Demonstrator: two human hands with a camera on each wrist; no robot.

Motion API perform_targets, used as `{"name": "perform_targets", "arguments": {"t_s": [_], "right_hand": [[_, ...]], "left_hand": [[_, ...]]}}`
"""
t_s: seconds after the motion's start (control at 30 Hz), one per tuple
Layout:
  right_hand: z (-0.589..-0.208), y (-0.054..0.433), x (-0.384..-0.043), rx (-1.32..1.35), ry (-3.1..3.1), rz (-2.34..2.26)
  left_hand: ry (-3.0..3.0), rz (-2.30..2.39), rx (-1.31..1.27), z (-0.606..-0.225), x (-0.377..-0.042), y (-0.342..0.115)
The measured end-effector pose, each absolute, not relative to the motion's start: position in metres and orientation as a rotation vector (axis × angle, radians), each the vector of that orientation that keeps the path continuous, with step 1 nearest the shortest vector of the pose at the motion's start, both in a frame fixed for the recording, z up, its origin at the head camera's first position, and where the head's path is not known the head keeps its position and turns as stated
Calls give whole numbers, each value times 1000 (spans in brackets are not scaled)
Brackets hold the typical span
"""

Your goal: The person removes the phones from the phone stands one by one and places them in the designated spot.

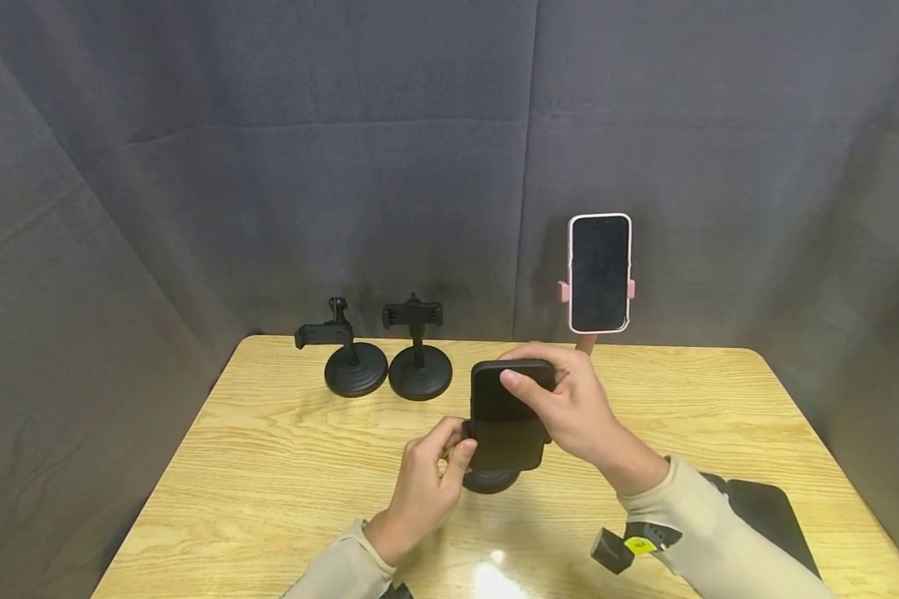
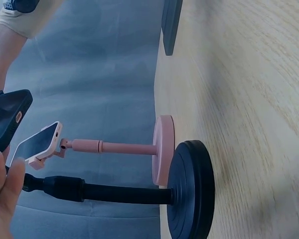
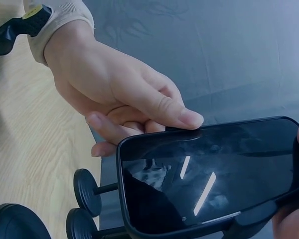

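Note:
A black-cased phone stands tilted up in front of me, screen toward me, at the head of a black phone stand. My right hand grips its top right part, thumb over the screen. My left hand pinches at the left edge, where the stand's dark clamp end shows beside the phone. In the right wrist view the left thumb lies along the phone's edge and the fingers curl behind it. A clamp jaw wraps the opposite edge. The stand's round base is partly hidden below the phone.
Two black phone stands without phones stand at the back left. Behind my right hand, a pink stand holds a phone in a pale pink case. A flat black object lies by my right forearm. Grey curtains surround the table.

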State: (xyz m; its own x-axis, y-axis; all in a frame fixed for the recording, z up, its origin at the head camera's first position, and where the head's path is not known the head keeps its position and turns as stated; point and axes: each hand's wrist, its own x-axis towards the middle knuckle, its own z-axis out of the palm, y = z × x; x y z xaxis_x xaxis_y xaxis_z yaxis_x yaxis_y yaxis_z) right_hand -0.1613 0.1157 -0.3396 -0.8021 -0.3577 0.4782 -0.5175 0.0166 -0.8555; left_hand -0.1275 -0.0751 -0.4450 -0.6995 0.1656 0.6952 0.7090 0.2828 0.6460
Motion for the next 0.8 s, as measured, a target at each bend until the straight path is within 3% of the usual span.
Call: {"name": "perform_targets", "arguments": {"t_s": [0.8], "right_hand": [[-333,113,-163,952,-2080,1925]], "left_hand": [[-2047,-1392,-789,-447,-127,-75]]}}
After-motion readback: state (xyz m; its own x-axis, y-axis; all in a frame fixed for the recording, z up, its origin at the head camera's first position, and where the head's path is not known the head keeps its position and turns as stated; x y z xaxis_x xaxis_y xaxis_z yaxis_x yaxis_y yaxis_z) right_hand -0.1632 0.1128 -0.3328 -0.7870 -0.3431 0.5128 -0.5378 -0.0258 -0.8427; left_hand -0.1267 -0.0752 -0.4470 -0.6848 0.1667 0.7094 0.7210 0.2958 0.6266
